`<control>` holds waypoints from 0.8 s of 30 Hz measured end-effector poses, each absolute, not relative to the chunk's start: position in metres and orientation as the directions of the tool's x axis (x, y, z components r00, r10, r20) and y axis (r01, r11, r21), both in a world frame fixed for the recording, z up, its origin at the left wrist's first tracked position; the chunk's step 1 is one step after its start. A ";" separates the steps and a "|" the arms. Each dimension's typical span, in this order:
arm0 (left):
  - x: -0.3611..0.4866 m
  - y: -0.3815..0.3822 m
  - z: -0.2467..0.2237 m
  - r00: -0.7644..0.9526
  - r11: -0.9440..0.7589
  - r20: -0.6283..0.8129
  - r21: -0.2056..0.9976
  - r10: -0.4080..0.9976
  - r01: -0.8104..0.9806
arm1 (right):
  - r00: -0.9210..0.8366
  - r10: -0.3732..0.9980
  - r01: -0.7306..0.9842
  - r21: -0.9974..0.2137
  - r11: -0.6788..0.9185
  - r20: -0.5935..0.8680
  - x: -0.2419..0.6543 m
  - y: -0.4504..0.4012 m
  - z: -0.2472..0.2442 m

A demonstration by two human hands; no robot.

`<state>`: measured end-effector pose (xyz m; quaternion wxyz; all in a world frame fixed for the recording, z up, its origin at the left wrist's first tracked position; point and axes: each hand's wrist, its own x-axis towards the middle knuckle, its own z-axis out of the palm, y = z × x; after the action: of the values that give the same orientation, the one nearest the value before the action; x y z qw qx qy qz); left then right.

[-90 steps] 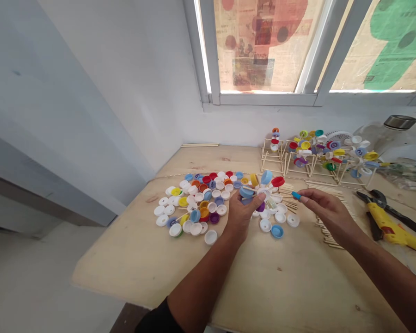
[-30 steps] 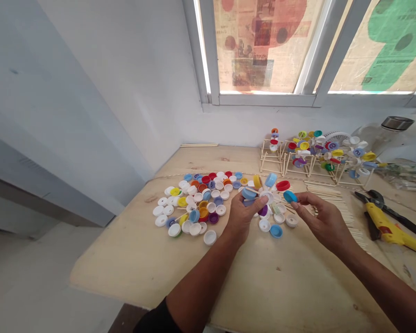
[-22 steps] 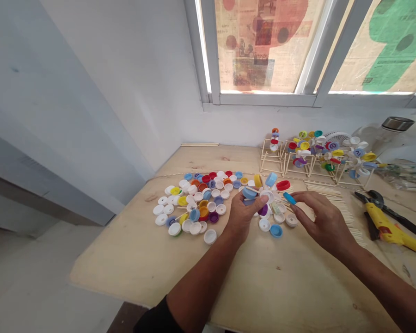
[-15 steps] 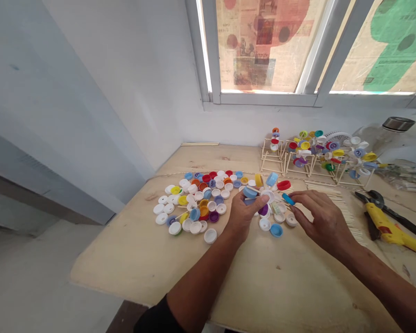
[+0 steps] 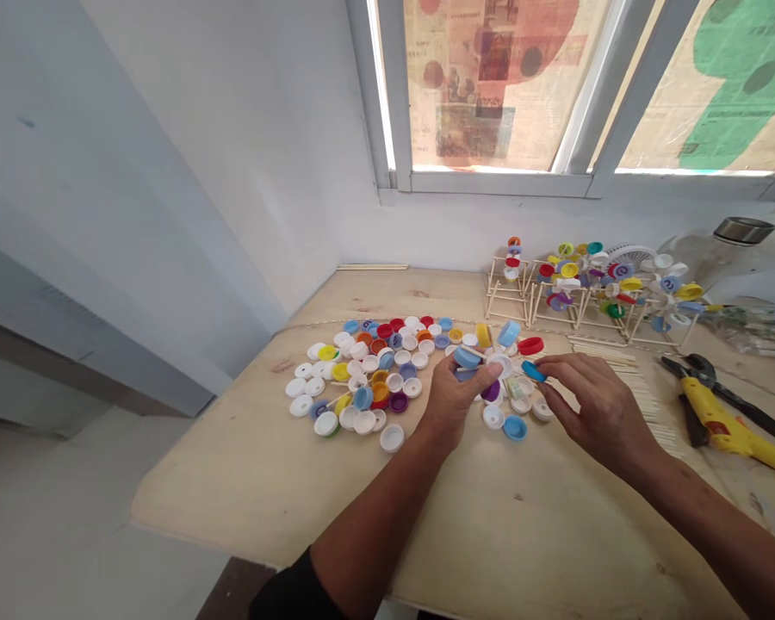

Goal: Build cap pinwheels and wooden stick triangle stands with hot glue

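My left hand [image 5: 455,398] is closed round a wheel of bottle caps [image 5: 502,366], its caps set around a white middle. Among its caps are a light blue cap [image 5: 508,333], a yellow cap [image 5: 483,335], a red cap [image 5: 530,345] and a purple cap [image 5: 491,390]. Between thumb and fingers, my right hand [image 5: 587,400] pinches a bright blue bottle cap [image 5: 533,371] at the wheel's right side. Whether that cap touches the wheel, I cannot tell. Loose white caps [image 5: 492,418] and a blue cap [image 5: 515,428] lie below the wheel on the table.
Left of my hands spreads a pile of loose bottle caps [image 5: 363,399] on the wooden table [image 5: 264,482]. Stick frames bearing cap wheels [image 5: 561,297] stand by the wall. Thin sticks [image 5: 646,396], pliers [image 5: 703,370] and a yellow glue gun [image 5: 727,422] lie at the right.
The bright blue cap in my right hand has shifted slightly left and tilted to show more of its face. My left hand and the wheel have barely moved.
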<state>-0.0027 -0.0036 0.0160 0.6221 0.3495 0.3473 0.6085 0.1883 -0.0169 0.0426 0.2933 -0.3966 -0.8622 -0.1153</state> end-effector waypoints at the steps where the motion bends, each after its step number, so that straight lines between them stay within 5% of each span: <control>1: -0.003 -0.004 0.016 0.017 0.017 -0.009 0.859 1.000 -0.512 | -0.511 0.618 0.752 -0.038 0.659 0.598 0.188 -0.017 0.043; 24: -0.001 -0.001 0.007 0.060 0.053 -0.022 0.822 0.998 -0.567 | -0.516 0.596 0.760 0.008 0.650 0.615 0.183 -0.016 0.038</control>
<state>-0.0009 -0.0013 0.0071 0.6485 0.3312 0.3251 0.6034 0.1831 -0.0158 0.0380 0.2939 -0.3944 -0.8594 -0.1395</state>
